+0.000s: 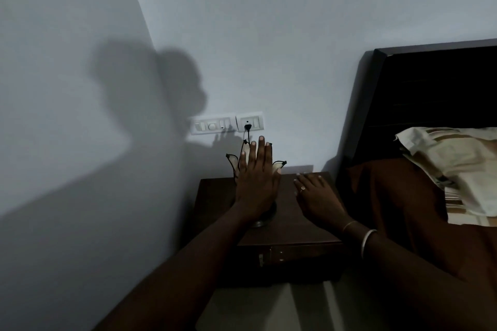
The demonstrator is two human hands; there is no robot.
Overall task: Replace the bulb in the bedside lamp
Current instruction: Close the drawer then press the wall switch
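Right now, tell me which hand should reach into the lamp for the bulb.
Left. The left hand is already over the lamp, while the right hand lies flat on the bedside table.

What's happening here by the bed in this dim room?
A person is reaching for a small petal-shaded lamp on a dark bedside table. The left hand, fingers spread, covers the front of the lamp; the right hand lies flat on the tabletop beside it. The lamp's cord is plugged into the wall socket. No bulb is visible.
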